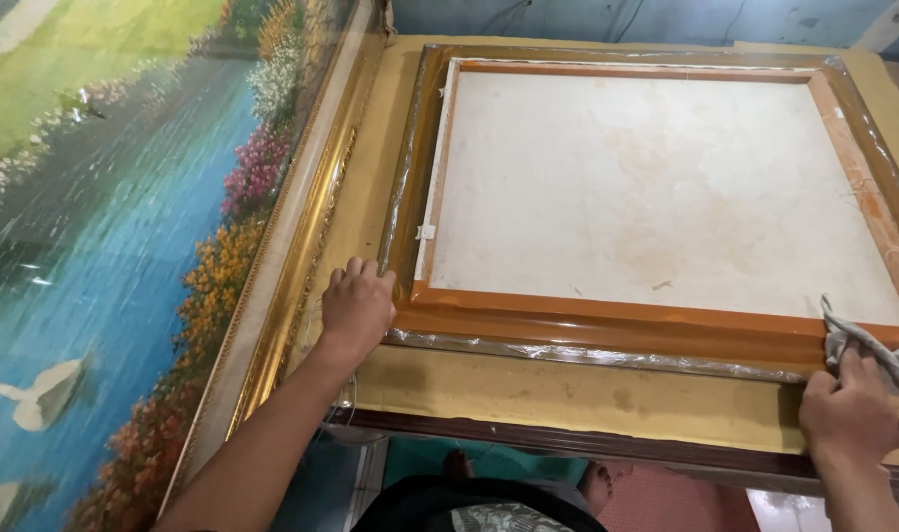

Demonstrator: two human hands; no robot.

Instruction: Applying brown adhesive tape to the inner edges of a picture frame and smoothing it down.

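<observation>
A picture frame (607, 330) lies face down on a yellowish board (567, 394), its orange-brown wood rim wrapped in clear plastic and the pale canvas back (656, 187) showing. My left hand (356, 305) rests against the frame's near left corner, fingers curled on its edge. My right hand (848, 414) presses a grey cloth (868, 345) onto the frame's near right corner.
A large landscape painting (104, 246) in a gilded frame (301, 236) leans or lies along the left. The board sits on a dark-edged table (567, 438). Below the table edge I see a red floor patch and my dark clothing.
</observation>
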